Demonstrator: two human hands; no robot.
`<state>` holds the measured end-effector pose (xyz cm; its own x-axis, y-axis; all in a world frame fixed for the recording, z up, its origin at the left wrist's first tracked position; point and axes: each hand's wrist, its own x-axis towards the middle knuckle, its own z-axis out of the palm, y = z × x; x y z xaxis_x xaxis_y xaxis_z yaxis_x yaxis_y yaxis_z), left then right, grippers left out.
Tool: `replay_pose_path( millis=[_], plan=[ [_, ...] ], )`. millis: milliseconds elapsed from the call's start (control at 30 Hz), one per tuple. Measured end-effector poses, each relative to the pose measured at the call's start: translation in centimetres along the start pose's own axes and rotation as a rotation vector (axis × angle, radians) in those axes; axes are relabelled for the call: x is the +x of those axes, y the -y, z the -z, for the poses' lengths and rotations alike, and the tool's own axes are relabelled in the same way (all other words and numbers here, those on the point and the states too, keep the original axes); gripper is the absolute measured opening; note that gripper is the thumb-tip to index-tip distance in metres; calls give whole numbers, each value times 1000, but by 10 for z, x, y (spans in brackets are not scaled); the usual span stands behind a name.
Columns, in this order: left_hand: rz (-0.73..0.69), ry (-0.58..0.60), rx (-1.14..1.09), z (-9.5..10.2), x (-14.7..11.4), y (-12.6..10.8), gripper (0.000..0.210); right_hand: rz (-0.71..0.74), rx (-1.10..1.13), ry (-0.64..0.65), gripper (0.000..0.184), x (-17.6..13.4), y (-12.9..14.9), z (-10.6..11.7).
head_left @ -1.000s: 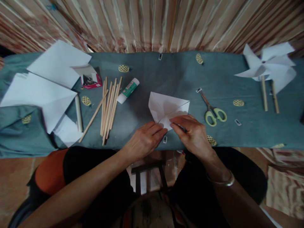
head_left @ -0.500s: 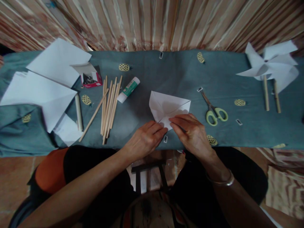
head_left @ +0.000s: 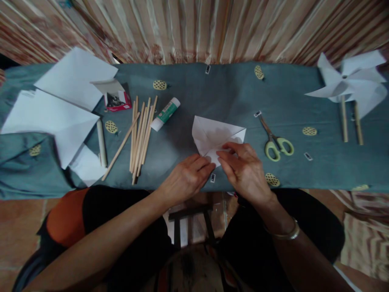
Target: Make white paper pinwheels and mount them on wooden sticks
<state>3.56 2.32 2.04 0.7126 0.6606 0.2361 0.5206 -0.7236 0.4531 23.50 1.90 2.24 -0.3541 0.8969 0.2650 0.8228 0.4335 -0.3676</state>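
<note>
A creased white sheet of paper (head_left: 214, 132) lies on the cloth in front of me, its sides folded toward the middle. My left hand (head_left: 190, 174) pinches its near left edge with thumb and fingers. At the near right edge my right hand (head_left: 243, 164) has its thumb and index finger closed on the paper, while the other fingers curl above it. The fingertips hide part of the lower fold. Green-handled scissors (head_left: 275, 142) lie to the right of my right hand. A glue stick (head_left: 166, 113) rests beyond my left hand.
Thin wooden sticks (head_left: 141, 138) lie left of the glue stick, near an open red box (head_left: 117, 101) of small metal pieces. White paper sheets (head_left: 75, 79) cover the left end. Paper pinwheels (head_left: 348, 83) on sticks lie at the far right. A pleated curtain (head_left: 194, 32) hangs behind the table.
My right hand's fingers have shifted slightly, with the index finger lifting and bending over the paper. The left hand keeps its place on the edge. The view has moved a little.
</note>
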Motion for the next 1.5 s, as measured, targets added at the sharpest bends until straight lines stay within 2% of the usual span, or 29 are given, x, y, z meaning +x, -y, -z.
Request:
replay_pose_path(
  millis=[400, 733, 1233, 1400, 1500],
  plan=[
    [14, 31, 9, 4, 2, -1, 25, 50, -178, 18, 22, 5, 6, -3],
    [19, 41, -2, 4, 4, -2, 24, 21, -182, 129, 34, 6, 11, -6],
    [23, 24, 47, 1, 3, -3, 21, 46, -146, 66, 36, 5, 17, -26],
    [5, 16, 37, 0, 3, -2, 22, 24, -107, 59, 38, 2, 10, -21],
    [0, 6, 37, 0, 3, 0, 23, -13, -28, 5, 42, 7, 0, -12]
  ],
)
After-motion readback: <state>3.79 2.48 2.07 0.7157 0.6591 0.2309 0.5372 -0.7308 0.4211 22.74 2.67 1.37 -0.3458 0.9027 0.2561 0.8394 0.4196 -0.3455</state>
